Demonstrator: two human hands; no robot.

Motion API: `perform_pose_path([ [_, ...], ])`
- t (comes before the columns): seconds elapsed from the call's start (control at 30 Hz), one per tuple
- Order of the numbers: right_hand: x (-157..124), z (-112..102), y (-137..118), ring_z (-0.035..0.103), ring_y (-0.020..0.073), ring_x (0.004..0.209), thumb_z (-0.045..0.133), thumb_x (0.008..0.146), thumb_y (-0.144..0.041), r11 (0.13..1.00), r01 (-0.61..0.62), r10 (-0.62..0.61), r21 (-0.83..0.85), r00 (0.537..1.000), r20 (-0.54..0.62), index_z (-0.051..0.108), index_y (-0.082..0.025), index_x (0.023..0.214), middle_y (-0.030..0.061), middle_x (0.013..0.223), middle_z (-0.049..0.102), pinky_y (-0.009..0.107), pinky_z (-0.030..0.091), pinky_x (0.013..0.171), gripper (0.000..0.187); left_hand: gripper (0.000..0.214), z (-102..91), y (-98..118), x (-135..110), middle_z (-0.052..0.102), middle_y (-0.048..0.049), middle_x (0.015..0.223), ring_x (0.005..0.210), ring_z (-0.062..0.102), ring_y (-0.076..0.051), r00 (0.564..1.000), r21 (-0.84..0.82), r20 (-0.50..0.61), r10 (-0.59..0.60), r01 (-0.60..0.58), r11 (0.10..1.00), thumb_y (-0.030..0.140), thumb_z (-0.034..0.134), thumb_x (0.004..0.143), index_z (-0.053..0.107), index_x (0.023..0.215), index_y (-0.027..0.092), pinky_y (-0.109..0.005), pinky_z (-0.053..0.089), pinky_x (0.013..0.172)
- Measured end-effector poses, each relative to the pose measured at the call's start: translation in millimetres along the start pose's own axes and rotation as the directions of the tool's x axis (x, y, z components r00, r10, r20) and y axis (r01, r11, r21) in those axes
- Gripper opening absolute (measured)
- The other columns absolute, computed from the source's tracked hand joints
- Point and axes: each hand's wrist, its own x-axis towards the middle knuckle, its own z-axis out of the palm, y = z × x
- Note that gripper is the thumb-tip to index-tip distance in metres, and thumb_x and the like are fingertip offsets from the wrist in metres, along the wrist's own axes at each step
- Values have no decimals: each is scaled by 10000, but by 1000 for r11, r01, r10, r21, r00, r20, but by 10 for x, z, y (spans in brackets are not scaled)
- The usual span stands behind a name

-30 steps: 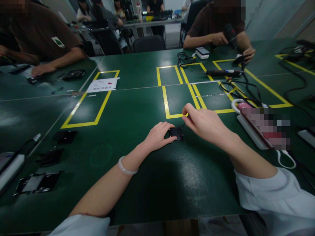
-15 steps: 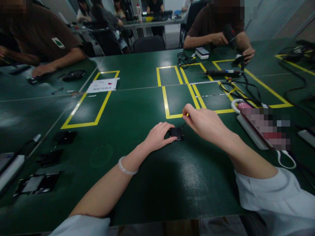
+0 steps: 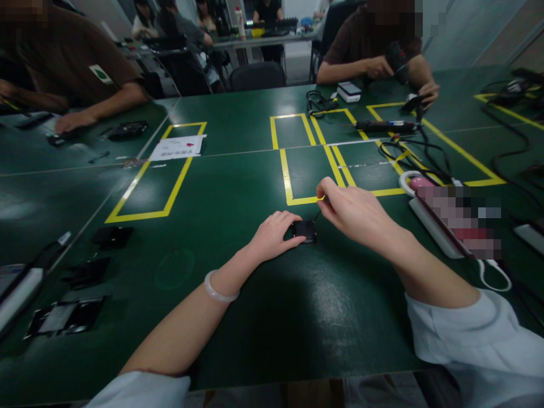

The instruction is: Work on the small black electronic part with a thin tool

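Observation:
A small black rectangular part (image 3: 305, 229) lies on the green table, with small shiny spots at its edges. My left hand (image 3: 274, 235) is closed on it from the left, thumb along the near side and fingers at the far side. Above and to the right, my right hand (image 3: 351, 209) pinches a thin dark rod-like tool (image 3: 317, 216). The tool slants down to the far right corner of the black part. Most of its upper end is hidden by my fingers, so its exact kind does not show.
Several black parts, including a flat bracket-like piece (image 3: 63, 316), lie at the left. A pink phone-like object (image 3: 446, 215) with a white strap lies at the right. Beyond are cables (image 3: 425, 153), a pen-shaped electric screwdriver (image 3: 386, 126), yellow tape outlines and two co-workers (image 3: 378, 68).
My right hand has turned slightly at the fingertips and shifted a touch to the right. My left hand and the black part stay in place.

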Motion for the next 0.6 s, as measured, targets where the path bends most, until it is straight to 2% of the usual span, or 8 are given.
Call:
perform_pose_path([
  [0.23,10,-37,-13,612,200,657,326,971,-360,999,-11,13,-44,1000,25,547,-188,979,60,761,698,292,235,573,280,382,-13,8,4,608,-80,1076,984,551,-248,1000,-1,5,-2,2,1000,495,528,900,545,1145,204,-398,460,878],
  [0.43,1,-12,-13,596,189,619,323,944,-280,1000,-10,10,8,1000,-20,497,-169,1105,46,747,690,291,249,577,263,363,-11,5,1,608,-77,1079,982,548,-245,1000,-2,3,3,-3,1000,486,527,906,549,1126,198,-388,460,867],
  [0.6,-3,-32,-17,605,193,633,326,966,-347,1000,16,-16,10,1000,-2,524,-185,1025,38,744,688,292,254,582,263,366,0,-2,0,606,-73,1080,977,548,-243,1000,4,3,3,-3,1000,491,530,904,542,1128,201,-382,460,856],
])
